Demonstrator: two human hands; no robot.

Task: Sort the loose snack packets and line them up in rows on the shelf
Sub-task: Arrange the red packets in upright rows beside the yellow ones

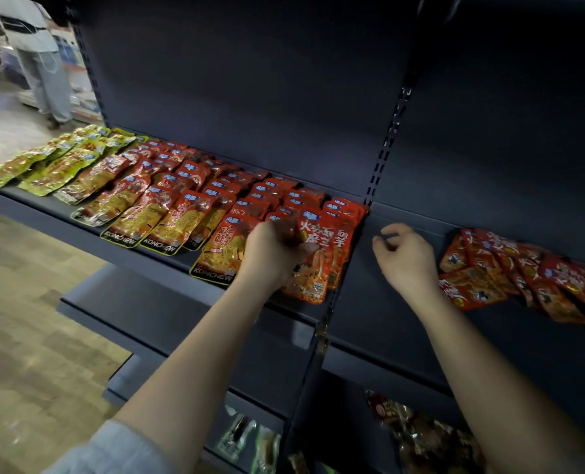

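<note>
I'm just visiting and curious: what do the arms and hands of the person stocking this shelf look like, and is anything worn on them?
Both are bare: no gloves, rings, watch or bands show on the left hand or the right hand. The forearms are uncovered; a pale grey-blue fabric sleeve shows only at the left arm near the picture's bottom edge.

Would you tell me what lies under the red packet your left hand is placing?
Another red packet peeks out beneath the front red packet; the left hand covers the rest.
</note>
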